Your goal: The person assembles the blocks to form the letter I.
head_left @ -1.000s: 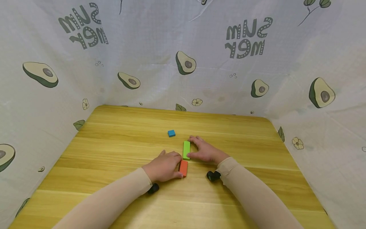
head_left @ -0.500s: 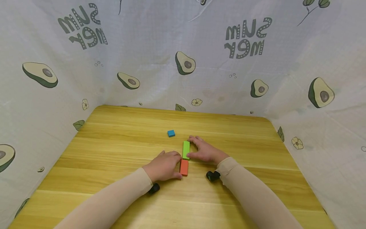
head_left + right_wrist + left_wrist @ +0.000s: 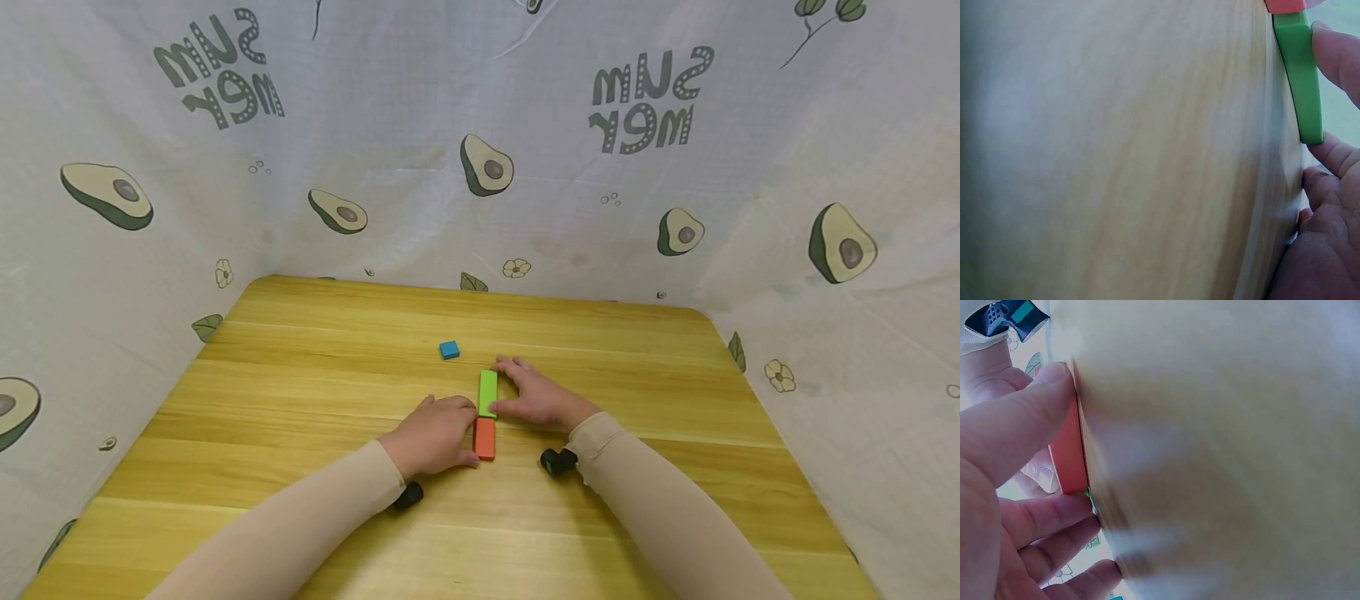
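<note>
A red block (image 3: 485,439) lies flat on the wooden table, end to end with a longer green block (image 3: 488,393) and touching it. My left hand (image 3: 431,436) is at the red block's left side. In the left wrist view its thumb and index finger span the red block (image 3: 1069,453), one at each end. My right hand (image 3: 542,397) is on the right of the green block. The right wrist view shows its thumb against the side of the green block (image 3: 1299,75) and its index finger at the far end.
A small blue block (image 3: 449,350) lies farther back on the table (image 3: 337,333), left of the green one. Cloth (image 3: 405,117) printed with avocados hangs behind and at both sides. A black wrist camera (image 3: 558,462) sits under the right wrist, another (image 3: 408,496) under the left.
My left hand has nudged the red block slightly right and away from me, straightening it and bringing it up against the green block. The right hand has stayed almost still.
</note>
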Motion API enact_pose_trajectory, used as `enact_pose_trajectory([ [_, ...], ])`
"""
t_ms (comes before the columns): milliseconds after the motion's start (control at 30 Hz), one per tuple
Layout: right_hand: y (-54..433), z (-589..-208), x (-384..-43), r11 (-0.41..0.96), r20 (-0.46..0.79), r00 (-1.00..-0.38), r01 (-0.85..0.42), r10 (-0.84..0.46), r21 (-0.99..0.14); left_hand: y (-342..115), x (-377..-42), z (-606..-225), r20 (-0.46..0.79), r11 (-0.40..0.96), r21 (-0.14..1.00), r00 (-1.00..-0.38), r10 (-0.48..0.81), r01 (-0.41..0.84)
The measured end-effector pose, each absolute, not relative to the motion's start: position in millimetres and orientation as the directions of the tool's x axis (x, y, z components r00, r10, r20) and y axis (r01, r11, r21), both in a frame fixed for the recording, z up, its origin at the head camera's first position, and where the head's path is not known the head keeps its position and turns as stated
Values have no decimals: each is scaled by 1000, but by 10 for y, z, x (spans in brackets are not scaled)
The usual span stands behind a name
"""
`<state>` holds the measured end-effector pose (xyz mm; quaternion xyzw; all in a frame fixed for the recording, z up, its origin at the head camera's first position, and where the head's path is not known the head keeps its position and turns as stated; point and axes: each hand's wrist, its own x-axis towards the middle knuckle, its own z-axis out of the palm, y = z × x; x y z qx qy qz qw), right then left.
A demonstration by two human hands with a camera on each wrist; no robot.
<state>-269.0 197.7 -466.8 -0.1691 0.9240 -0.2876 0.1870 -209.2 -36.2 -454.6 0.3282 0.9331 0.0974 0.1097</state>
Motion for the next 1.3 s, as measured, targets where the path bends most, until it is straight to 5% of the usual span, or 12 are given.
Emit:
enact_pose_trajectory([
  [1300, 1986, -4666, -2684, 774, -249, -871, -204, -423, -599, -341, -2107, -4544, -129, 769, 255, -768, 628, 586],
])
